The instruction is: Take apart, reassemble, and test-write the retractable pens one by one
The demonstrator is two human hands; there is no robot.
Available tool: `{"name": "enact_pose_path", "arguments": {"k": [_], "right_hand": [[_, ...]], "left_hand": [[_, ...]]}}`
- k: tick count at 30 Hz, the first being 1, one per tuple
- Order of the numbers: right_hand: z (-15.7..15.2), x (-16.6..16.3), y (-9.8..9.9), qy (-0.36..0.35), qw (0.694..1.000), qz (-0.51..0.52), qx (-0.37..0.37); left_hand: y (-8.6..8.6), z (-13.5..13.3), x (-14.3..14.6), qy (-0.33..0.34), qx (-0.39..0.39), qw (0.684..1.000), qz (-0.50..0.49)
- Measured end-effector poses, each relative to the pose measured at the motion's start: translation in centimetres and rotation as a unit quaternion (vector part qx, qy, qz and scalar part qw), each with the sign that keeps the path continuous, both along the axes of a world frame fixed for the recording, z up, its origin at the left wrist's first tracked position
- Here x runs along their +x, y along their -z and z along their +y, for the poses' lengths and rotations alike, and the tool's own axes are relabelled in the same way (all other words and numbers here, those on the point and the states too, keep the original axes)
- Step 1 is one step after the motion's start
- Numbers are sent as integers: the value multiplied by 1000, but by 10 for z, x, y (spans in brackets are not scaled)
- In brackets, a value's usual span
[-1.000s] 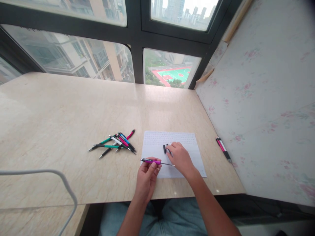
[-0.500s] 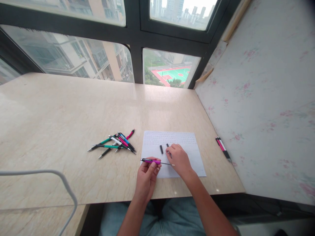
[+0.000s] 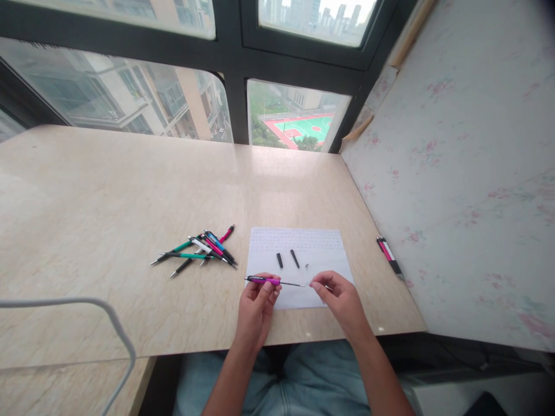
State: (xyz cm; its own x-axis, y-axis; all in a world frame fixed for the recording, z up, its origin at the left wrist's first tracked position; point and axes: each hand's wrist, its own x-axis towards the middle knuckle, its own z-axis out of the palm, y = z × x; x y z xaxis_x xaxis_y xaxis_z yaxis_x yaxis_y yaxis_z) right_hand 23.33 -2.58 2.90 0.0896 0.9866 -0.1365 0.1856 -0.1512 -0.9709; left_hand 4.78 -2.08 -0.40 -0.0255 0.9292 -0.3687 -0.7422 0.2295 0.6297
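Note:
My left hand (image 3: 258, 303) pinches a purple pen barrel (image 3: 269, 281) with a black end. From the barrel a thin refill (image 3: 292, 283) sticks out to the right. Just past the refill's tip is my right hand (image 3: 342, 297), thumb and forefinger pressed together; anything between them is too small to make out. On the white sheet of paper (image 3: 264, 245) above my hands lie a short black grip (image 3: 280, 260), a longer black tube (image 3: 295, 259) and a small metal pen tip (image 3: 306, 266).
A loose pile of several pens (image 3: 203, 249) in green, pink, blue, white and black lies left of the paper. More pens (image 3: 389, 257) rest against the papered wall (image 3: 455, 202) on the right. A grey cable (image 3: 108, 312) loops over the table's front left.
My right hand has moved right and down, away from the black parts. The longer black tube and metal tip now show uncovered on the paper. My left hand keeps its hold on the pen barrel.

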Motion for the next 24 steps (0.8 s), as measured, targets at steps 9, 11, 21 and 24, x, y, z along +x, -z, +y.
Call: {"name": "enact_pose_path", "arguments": {"k": [9,11,21,24], "right_hand": [[-6,-9,-4,7,998,-41,39],[-6,-12,-6,5,997,-60,46],[-6,-5,-7,26,994,-88,57],[-4,-8,-9,10,994,-92,60]], "left_hand": [[1,0,-1,7,-2,1000,9],[2,0,-1,8,-1,1000,10],[3,0,-1,6,4,1000,9],[2,0,-1,8,2,1000,15]]}}
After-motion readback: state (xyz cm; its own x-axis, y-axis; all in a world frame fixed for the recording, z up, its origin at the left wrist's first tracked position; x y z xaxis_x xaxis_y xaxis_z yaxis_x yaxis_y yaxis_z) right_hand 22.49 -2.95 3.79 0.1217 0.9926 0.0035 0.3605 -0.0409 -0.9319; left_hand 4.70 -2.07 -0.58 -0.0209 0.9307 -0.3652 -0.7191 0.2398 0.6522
